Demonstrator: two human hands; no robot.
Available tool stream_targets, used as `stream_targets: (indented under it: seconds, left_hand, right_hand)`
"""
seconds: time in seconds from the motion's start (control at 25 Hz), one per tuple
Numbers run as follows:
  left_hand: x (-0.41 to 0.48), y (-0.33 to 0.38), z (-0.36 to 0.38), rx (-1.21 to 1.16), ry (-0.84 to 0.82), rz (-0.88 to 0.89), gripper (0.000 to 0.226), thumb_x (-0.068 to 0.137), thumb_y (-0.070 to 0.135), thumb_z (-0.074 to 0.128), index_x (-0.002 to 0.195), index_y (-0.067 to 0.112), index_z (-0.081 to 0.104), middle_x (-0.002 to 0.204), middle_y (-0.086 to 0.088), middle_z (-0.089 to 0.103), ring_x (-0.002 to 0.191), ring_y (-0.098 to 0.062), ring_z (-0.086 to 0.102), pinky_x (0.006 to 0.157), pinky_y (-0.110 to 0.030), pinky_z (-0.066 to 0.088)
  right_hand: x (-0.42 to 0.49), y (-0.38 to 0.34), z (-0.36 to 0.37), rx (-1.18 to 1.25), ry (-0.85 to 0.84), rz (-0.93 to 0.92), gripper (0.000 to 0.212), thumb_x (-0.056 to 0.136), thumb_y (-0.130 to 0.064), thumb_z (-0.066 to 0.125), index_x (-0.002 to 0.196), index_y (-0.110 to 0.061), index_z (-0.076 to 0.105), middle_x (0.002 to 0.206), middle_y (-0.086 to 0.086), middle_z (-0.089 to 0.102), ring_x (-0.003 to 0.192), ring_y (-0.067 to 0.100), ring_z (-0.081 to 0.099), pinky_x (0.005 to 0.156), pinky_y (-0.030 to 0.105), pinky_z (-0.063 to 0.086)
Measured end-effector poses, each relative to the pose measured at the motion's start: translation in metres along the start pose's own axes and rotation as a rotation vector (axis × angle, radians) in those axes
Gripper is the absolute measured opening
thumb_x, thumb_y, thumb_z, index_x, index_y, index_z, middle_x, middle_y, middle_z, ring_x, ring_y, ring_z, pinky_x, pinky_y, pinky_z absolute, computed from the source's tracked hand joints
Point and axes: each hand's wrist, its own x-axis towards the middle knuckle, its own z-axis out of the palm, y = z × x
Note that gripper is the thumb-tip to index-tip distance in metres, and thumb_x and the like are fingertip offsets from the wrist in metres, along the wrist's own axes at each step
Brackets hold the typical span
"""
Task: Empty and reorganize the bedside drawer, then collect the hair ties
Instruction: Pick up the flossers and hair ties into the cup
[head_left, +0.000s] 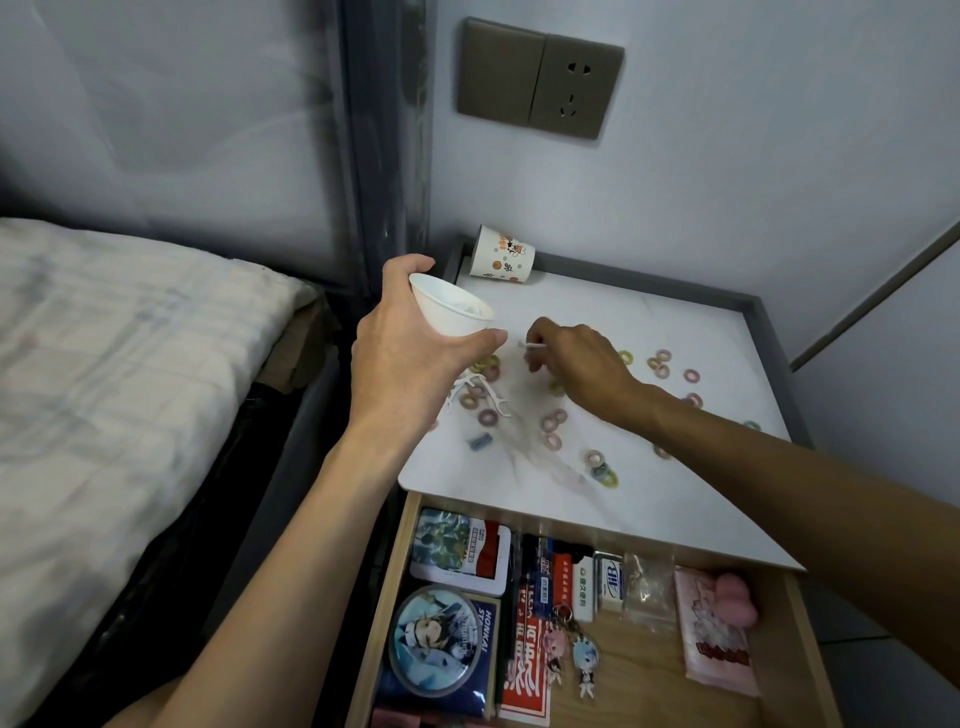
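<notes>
In the head view, a plain white paper cup (451, 313) is gripped in the left hand (405, 364) and held tilted above the left edge of the nightstand top (685, 322). A thin white stick (532, 344) is pinched by the fingertips of the right hand (579, 358), just over the top. Pastel hair ties (551, 422) are scattered across that surface, some beside white floss picks (467, 388). A printed paper cup (501, 255) lies on its side at the back. Below, the drawer (654, 680) stands open, with cards and keychains (584, 656) inside.

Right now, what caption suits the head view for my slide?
Left hand holds a white cup; right hand pinches a white stick above hair ties scattered on the bedside table.
</notes>
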Motion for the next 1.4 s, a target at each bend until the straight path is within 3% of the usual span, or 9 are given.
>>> stream_targets:
  seconds: [0.12, 0.24, 0.4, 0.56, 0.68, 0.8, 1.2, 1.32, 1.4]
  left_hand:
    - [0.000, 0.000, 0.003, 0.004, -0.012, 0.006, 0.084, 0.060, 0.039, 0.091, 0.130, 0.031, 0.045, 0.114, 0.002, 0.060, 0.108, -0.022, 0.055, 0.091, -0.039, 0.052]
    - [-0.002, 0.001, 0.007, 0.010, -0.034, 0.007, 0.084, 0.060, 0.039, 0.090, 0.130, 0.031, 0.045, 0.114, 0.002, 0.060, 0.108, -0.021, 0.056, 0.090, -0.039, 0.053]
    - [-0.003, 0.000, 0.011, 0.033, -0.067, 0.005, 0.084, 0.061, 0.039, 0.090, 0.131, 0.033, 0.043, 0.117, 0.002, 0.058, 0.109, -0.022, 0.056, 0.090, -0.043, 0.054]
    - [-0.005, -0.001, 0.014, 0.083, -0.092, -0.011, 0.086, 0.060, 0.042, 0.090, 0.130, 0.036, 0.041, 0.113, 0.003, 0.060, 0.104, -0.023, 0.059, 0.082, -0.047, 0.057]
    - [-0.007, -0.001, 0.016, 0.137, -0.126, 0.000, 0.087, 0.060, 0.043, 0.089, 0.132, 0.037, 0.040, 0.110, 0.006, 0.060, 0.100, -0.023, 0.060, 0.074, -0.049, 0.058]
    - [-0.009, 0.001, 0.017, 0.146, -0.142, 0.029, 0.083, 0.061, 0.041, 0.086, 0.131, 0.035, 0.041, 0.107, 0.012, 0.064, 0.099, -0.017, 0.063, 0.081, -0.045, 0.056]
    - [-0.006, -0.003, 0.004, 0.095, -0.114, 0.032, 0.084, 0.058, 0.042, 0.089, 0.128, 0.035, 0.043, 0.104, 0.014, 0.064, 0.097, -0.013, 0.063, 0.076, -0.043, 0.057]
    - [-0.002, -0.004, -0.005, 0.090, -0.084, 0.037, 0.088, 0.058, 0.038, 0.091, 0.131, 0.033, 0.043, 0.107, 0.011, 0.063, 0.097, -0.012, 0.060, 0.072, -0.024, 0.050]
    - [0.003, -0.008, -0.017, 0.088, 0.025, 0.007, 0.087, 0.056, 0.036, 0.091, 0.130, 0.031, 0.046, 0.109, 0.006, 0.062, 0.100, -0.017, 0.058, 0.075, -0.027, 0.047]
  right_hand:
    - [-0.003, 0.009, -0.008, 0.508, 0.146, 0.240, 0.007, 0.098, -0.013, 0.055, 0.093, -0.016, 0.059, 0.077, -0.003, 0.071, 0.061, 0.006, 0.057, 0.057, 0.018, 0.044]
    - [-0.003, 0.019, -0.016, 0.609, 0.201, 0.307, 0.018, 0.098, -0.017, 0.056, 0.086, -0.019, 0.069, 0.082, -0.003, 0.073, 0.063, -0.004, 0.055, 0.066, 0.020, 0.043]
    - [0.000, 0.016, -0.040, 0.845, 0.152, 0.294, 0.023, 0.101, -0.015, 0.053, 0.088, -0.020, 0.072, 0.087, 0.013, 0.068, 0.063, 0.009, 0.052, 0.061, 0.022, 0.045]
    - [0.003, -0.007, -0.088, 0.613, -0.020, 0.011, 0.018, 0.099, -0.015, 0.057, 0.098, -0.015, 0.075, 0.072, -0.009, 0.064, 0.056, 0.006, 0.047, 0.055, 0.016, 0.036]
    - [0.006, -0.043, -0.119, 0.217, -0.178, -0.307, 0.023, 0.094, -0.011, 0.063, 0.113, -0.019, 0.074, 0.085, -0.004, 0.073, 0.069, 0.006, 0.060, 0.067, 0.016, 0.046]
    - [0.005, -0.079, -0.122, 0.041, -0.269, -0.574, 0.022, 0.088, -0.005, 0.063, 0.102, -0.016, 0.076, 0.085, 0.001, 0.071, 0.078, 0.010, 0.064, 0.073, 0.029, 0.048]
    - [0.008, -0.089, -0.114, 0.417, -0.187, -0.292, 0.015, 0.080, -0.002, 0.077, 0.091, -0.012, 0.075, 0.085, -0.004, 0.073, 0.074, -0.002, 0.066, 0.073, 0.011, 0.050]
    - [0.012, -0.090, -0.110, 0.533, -0.071, -0.243, 0.013, 0.081, -0.001, 0.075, 0.086, -0.013, 0.074, 0.082, -0.001, 0.073, 0.073, 0.005, 0.068, 0.073, 0.016, 0.054]
    - [0.018, -0.080, -0.100, 0.617, -0.031, -0.132, 0.011, 0.084, 0.001, 0.071, 0.088, -0.009, 0.074, 0.078, 0.003, 0.072, 0.068, 0.011, 0.067, 0.069, 0.022, 0.057]
